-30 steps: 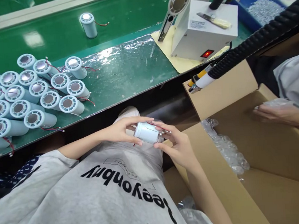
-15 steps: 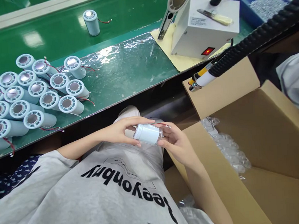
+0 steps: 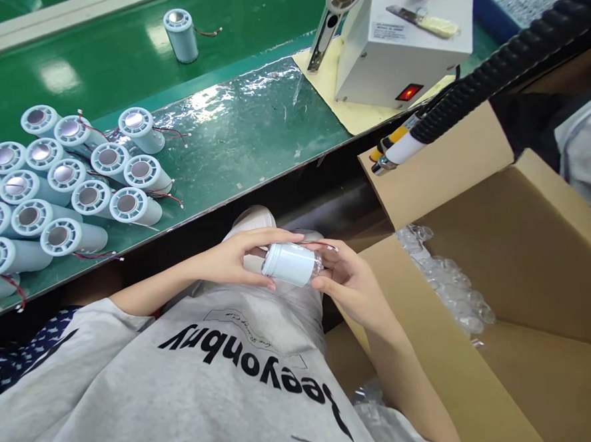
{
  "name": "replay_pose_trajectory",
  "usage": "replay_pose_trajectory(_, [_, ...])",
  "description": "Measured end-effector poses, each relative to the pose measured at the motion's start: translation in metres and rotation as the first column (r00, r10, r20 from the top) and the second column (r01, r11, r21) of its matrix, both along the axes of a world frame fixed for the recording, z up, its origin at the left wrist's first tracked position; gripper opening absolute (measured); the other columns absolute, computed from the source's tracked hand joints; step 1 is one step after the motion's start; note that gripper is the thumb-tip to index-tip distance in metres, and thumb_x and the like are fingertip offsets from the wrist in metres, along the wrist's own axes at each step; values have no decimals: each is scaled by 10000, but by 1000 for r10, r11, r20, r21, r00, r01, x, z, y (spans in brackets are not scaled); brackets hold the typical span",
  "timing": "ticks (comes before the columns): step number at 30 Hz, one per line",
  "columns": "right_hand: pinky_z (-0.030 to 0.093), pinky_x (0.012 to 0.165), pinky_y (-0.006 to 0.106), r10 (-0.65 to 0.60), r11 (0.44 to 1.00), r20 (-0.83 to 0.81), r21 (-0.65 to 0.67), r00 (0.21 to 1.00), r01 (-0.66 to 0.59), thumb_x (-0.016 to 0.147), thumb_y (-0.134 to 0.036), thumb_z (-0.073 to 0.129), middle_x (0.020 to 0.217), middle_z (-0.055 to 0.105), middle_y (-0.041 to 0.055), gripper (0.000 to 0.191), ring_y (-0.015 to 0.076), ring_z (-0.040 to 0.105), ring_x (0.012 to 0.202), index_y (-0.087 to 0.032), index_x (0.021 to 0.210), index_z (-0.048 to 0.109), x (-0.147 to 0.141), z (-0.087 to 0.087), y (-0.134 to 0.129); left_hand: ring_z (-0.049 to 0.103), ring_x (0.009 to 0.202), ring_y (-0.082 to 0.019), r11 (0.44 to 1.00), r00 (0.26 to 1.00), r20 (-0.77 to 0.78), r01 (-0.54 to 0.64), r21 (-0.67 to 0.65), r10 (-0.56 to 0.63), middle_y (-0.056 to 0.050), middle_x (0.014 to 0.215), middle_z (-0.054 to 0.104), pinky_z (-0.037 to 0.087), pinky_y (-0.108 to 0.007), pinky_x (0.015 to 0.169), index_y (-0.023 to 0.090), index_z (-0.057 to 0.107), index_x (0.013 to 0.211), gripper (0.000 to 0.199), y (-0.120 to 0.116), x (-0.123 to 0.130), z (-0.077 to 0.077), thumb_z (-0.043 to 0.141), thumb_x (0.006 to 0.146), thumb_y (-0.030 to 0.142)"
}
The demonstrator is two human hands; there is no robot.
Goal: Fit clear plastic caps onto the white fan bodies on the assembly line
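Above my lap, a pale blue cylinder (image 3: 291, 264) lies sideways between both hands. My left hand (image 3: 237, 256) grips its left end, thumb below and fingers above. My right hand (image 3: 348, 278) is closed around the right end, where a clear plastic piece (image 3: 318, 265) shows. A thin red and dark wire with a small white plug (image 3: 331, 247) runs along the top toward my right fingers. The underside of the cylinder and some fingertips are hidden.
Several similar blue cylinders (image 3: 61, 236) with wires crowd the bench's left; another cylinder (image 3: 181, 36) stands farther back. A white box with a lit red switch (image 3: 410, 92) and a black corrugated hose (image 3: 496, 62) are at right. Below, an open carton (image 3: 542, 252) holds clear plastic pieces (image 3: 457, 294).
My hands keep nearly the same hold, and the cylinder has shifted very slightly to the left. The bench items appear slightly displaced as the view moves.
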State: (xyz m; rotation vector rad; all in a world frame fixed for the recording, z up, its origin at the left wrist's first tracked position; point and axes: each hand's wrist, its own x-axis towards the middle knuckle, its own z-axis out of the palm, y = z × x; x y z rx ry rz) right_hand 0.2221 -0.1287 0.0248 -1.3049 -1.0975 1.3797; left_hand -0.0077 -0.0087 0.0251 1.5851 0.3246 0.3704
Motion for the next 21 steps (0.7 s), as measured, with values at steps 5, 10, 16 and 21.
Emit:
replay_pose_trajectory(5, [647,788,362,12,999,-54,-38,998,-14,789,-640,856,1181,757,89,561,241,740,945,-272,1158,650,-1,-2,4,533,1456,-319,1000,1000,-2,8,-10,-8,-109,1588,554,547,-424,1096,326,586,1497,744,0,0,0,866,808,337])
replay_pose_trajectory(10, [636,648,283,-5,998,-130,-62,992,-3,812,-710,789,951,724,42,541,207,713,847,-259,1077,651,-6,-6,8,523,1464,-314,1000,999,-34,7,17,-7,-103,1592,549,539,-426,1093,342,564,1512,747,0,-2,-1,854,823,344])
replay_pose_trajectory(16, [605,465,268,-47,974,-186,-226,981,4,750,-790,775,879,648,9,636,162,666,627,-245,1038,620,-11,-10,10,531,1461,-297,999,1000,14,4,55,-4,-97,1580,563,496,-433,1158,347,558,1519,745,-1,-2,-4,850,833,323])
replay_pose_trajectory(21, [572,411,255,-26,941,-264,-331,964,-65,742,-863,713,722,666,-16,691,155,653,482,-229,972,563,-15,-8,12,531,1459,-307,1000,1000,-3,17,8,-17,-100,1568,572,554,-417,1091,349,574,1504,729,-1,-1,-3,850,830,322])
